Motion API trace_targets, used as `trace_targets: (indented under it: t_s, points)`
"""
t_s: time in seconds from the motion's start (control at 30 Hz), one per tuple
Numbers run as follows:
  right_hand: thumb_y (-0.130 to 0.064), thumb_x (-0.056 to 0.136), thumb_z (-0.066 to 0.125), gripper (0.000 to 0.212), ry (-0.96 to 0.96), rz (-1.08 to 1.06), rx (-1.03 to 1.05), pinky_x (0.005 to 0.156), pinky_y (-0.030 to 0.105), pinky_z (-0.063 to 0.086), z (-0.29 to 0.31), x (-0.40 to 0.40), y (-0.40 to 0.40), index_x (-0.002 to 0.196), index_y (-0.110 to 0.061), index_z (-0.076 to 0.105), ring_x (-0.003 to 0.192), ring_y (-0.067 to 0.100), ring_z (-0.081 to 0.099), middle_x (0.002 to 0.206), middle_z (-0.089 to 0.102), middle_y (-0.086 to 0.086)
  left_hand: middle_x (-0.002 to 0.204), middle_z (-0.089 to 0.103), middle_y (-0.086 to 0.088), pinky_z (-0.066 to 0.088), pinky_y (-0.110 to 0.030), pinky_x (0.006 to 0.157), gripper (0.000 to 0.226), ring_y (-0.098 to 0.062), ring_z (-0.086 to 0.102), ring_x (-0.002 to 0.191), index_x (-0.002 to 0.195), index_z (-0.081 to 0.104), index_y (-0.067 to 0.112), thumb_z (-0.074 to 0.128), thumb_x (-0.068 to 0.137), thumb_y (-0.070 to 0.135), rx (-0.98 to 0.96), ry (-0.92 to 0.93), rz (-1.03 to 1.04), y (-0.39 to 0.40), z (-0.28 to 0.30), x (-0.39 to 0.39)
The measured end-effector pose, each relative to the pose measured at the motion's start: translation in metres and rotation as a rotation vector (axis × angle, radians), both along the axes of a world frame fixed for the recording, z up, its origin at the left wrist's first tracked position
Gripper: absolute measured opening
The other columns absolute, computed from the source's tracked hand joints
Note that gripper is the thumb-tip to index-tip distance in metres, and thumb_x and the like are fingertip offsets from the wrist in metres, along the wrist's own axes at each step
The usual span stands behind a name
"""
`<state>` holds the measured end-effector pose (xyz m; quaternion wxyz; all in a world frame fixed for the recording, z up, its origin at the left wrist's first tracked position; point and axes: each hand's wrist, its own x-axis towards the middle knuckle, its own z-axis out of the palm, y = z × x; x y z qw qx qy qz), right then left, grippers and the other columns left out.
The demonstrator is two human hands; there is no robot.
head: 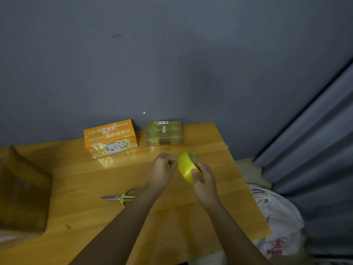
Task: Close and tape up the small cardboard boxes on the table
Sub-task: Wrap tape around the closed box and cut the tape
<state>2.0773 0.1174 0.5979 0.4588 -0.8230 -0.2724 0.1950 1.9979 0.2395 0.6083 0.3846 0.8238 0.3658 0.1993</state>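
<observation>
Hands grip one tape roll [188, 167]: right hand [205, 181] holding, left hand [162, 171] pinching; two boxes [110, 138].

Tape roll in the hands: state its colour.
Yellow; the tape roll shows clearly in the head view.

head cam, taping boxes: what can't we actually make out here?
- Big cardboard box, head view: cut off by the left edge and blurred; flaps unreadable.
- Tape roll: right hand covers part; left hand fingertips hide the tape's free end.
- Orange box and brown box: print too small to read.
- Scissors: handles partly behind the left forearm.
</observation>
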Motion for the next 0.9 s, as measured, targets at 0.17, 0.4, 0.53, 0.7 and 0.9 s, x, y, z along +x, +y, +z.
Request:
trace_targets:
  t_s: [0.17,0.4,0.53,0.7,0.9]
  points:
    - [-0.024,0.101,0.045,0.038,0.018,-0.007,0.003,0.098,0.048,0.041,0.0015,0.0,0.002,0.137,-0.011,0.049,0.12,0.025,0.048,0.132,0.049,0.008,0.102,0.059,-0.004,0.049,-0.034,0.069,0.014,-0.022,0.062,0.082,0.095,0.066,0.012,0.057,0.095,0.022,0.112,0.066,-0.044,-0.0003,-0.0005,0.0]
    - [-0.023,0.101,0.045,0.038,0.05,-0.014,-0.005,0.098,0.051,0.042,0.0013,-0.0016,0.0005,0.137,-0.011,0.05,0.12,0.026,0.048,0.129,0.05,0.006,0.108,0.056,-0.002,0.044,-0.031,0.065,0.017,-0.022,0.062,0.082,0.101,0.059,0.016,0.046,0.099,0.028,0.222,0.195,-0.123,-0.001,-0.007,-0.0013]
    - [-0.03,0.1,0.045,0.041,0.044,0.013,0.018,0.095,0.05,0.044,0.0064,-0.0046,-0.0016,0.136,-0.011,0.052,0.117,0.026,0.051,0.125,0.052,0.005,0.107,0.055,-0.001,0.041,-0.031,0.066,0.014,-0.023,0.061,0.083,0.101,0.055,0.017,0.047,0.098,0.029,0.226,0.24,-0.138,-0.0009,-0.0082,-0.003]
    - [-0.032,0.1,0.042,0.045,0.006,0.059,-0.004,0.093,0.043,0.045,0.0074,-0.0031,-0.0019,0.138,-0.011,0.049,0.116,0.024,0.051,0.127,0.051,0.006,0.106,0.053,0.0,0.044,-0.033,0.07,0.011,-0.021,0.059,0.084,0.099,0.055,0.017,0.048,0.098,0.026,0.14,0.17,-0.179,0.006,-0.0067,-0.0065]
    - [-0.025,0.102,0.042,0.04,-0.031,0.057,0.002,0.096,0.042,0.043,0.0048,-0.0002,0.0052,0.14,-0.011,0.047,0.119,0.023,0.048,0.13,0.05,0.007,0.112,0.05,0.004,0.045,-0.029,0.067,0.017,-0.011,0.059,0.084,0.108,0.058,0.016,0.053,0.097,0.029,0.081,0.062,-0.048,0.0022,-0.0048,-0.0069]
